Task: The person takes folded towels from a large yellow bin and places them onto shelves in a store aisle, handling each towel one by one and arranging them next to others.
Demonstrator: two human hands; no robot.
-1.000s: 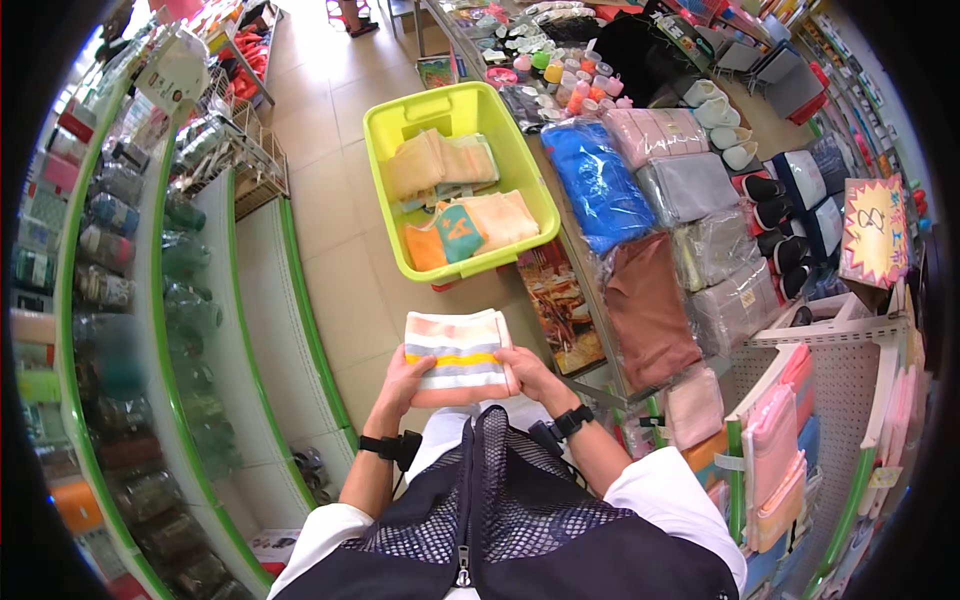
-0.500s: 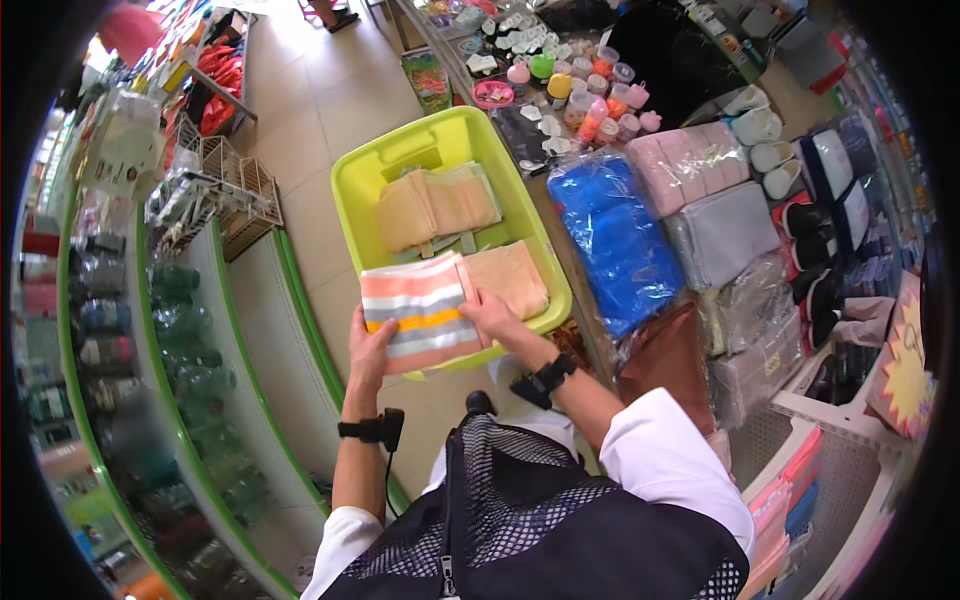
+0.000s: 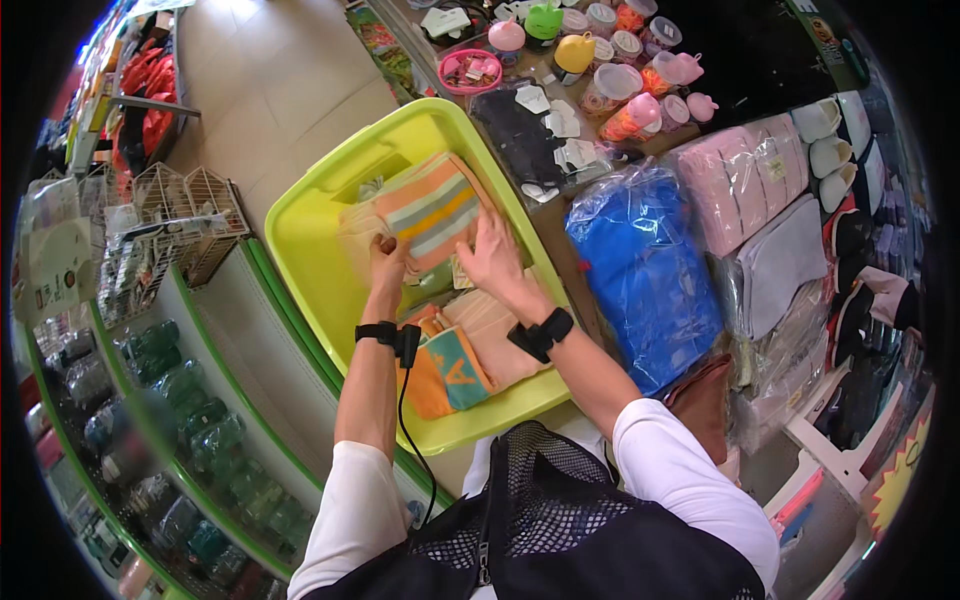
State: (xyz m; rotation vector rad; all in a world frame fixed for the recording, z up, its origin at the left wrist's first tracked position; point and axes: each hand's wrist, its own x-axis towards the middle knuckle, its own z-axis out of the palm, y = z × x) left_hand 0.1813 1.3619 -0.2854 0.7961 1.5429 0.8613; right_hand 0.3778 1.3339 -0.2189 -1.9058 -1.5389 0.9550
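A folded towel (image 3: pixel 436 222) with peach, white, grey and yellow stripes lies in a lime-green plastic tub (image 3: pixel 300 215), on top of peach folded towels (image 3: pixel 358 232) at its far end. My left hand (image 3: pixel 388 268) has its fingers closed on the near left corner of the striped towel. My right hand (image 3: pixel 496 258) is open, its fingers stretched along the towel's right edge. Nearer to me in the tub are a pale peach folded towel (image 3: pixel 500 335) and an orange-and-teal folded towel (image 3: pixel 455 368). Black bands circle both my wrists.
To the right, a table holds a blue plastic-wrapped bundle (image 3: pixel 645 275), pink wrapped towels (image 3: pixel 740 180), lidded jars (image 3: pixel 612 85) and a pink basket (image 3: pixel 470 70). Green-edged shelves (image 3: pixel 285 350) with bottles (image 3: pixel 190 400) run along the left. Beyond the tub is a tiled floor (image 3: pixel 250 80).
The striped towel went from the tub's near end to the stack at its far end. My right hand has opened on it. The orange-and-teal towel now shows, and the view is closer.
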